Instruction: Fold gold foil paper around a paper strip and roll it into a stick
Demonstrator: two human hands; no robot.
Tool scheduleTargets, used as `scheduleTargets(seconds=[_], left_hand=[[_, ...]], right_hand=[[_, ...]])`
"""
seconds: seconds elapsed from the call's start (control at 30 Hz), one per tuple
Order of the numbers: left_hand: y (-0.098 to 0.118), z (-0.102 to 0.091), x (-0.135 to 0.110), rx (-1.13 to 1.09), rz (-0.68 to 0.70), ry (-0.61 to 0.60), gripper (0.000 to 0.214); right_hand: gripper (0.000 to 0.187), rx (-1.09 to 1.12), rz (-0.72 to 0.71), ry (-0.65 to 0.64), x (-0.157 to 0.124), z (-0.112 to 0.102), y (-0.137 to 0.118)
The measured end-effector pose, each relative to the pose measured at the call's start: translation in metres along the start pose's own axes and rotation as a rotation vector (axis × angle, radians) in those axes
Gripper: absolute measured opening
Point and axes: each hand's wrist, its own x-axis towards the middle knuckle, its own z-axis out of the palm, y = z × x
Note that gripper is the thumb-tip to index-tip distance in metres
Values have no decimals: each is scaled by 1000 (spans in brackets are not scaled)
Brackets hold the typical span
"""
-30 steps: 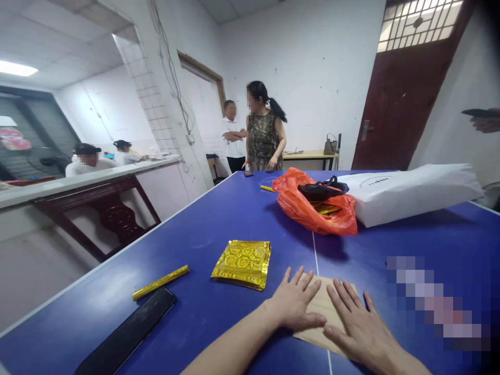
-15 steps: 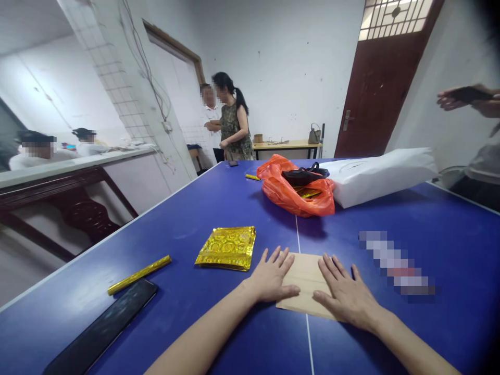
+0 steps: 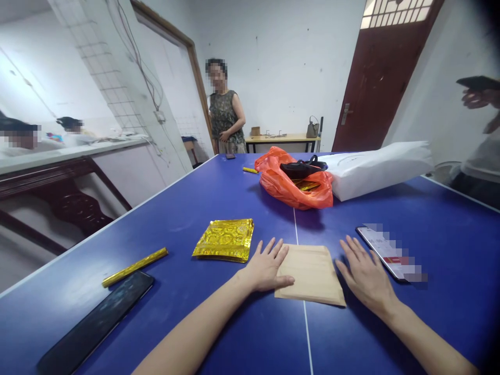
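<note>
Left hand (image 3: pixel 267 266) lying open, fingertips pressing the left edge of the tan paper sheet (image 3: pixel 312 273) | right hand (image 3: pixel 365 275) resting open, palm down, just beside its right edge | orange bag (image 3: pixel 291 190) gaping, holding a black item (image 3: pixel 302 167) and gold foil (image 3: pixel 307 185) | sheet lying flat, plain, across the blue table (image 3: pixel 195 198) centre line

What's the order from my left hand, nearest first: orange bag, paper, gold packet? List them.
1. Paper: touched by the left hand, at its right.
2. Gold packet: just ahead, to its left.
3. Orange bag: far ahead, mid-table.
</note>
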Motion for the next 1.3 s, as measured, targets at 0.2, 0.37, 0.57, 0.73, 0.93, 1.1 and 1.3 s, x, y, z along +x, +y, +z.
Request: scheduleTargets(seconds=[0.2,0.37,0.57,0.73,0.93,1.1,1.3], left_hand=[[-1,-1,0,2,3,0,89],[0,-5,-1,-9,7,-13,88],[1,-7,-3,-28,-3,4,90],[1,-7,-3,-33,1,-2,90],[0,-6,-3,-29,-4,7,90],[1,-3,-2,-13,-40,20,86],[5,-6,-2,-33,-55,74,76]], right_hand=[[44,357,-495,-187,-9,-23,-36],[44,419,-524,-355,-12,-30,-47],[34,399,-541,-338,-11,-28,-45],[31,389,-537,-303,-12,-23,-44],[29,382,-536,-294,-12,-18,-43],[30,352,-510,-306,-12,-15,-44],[35,336,-447,-309,-13,-11,-44]])
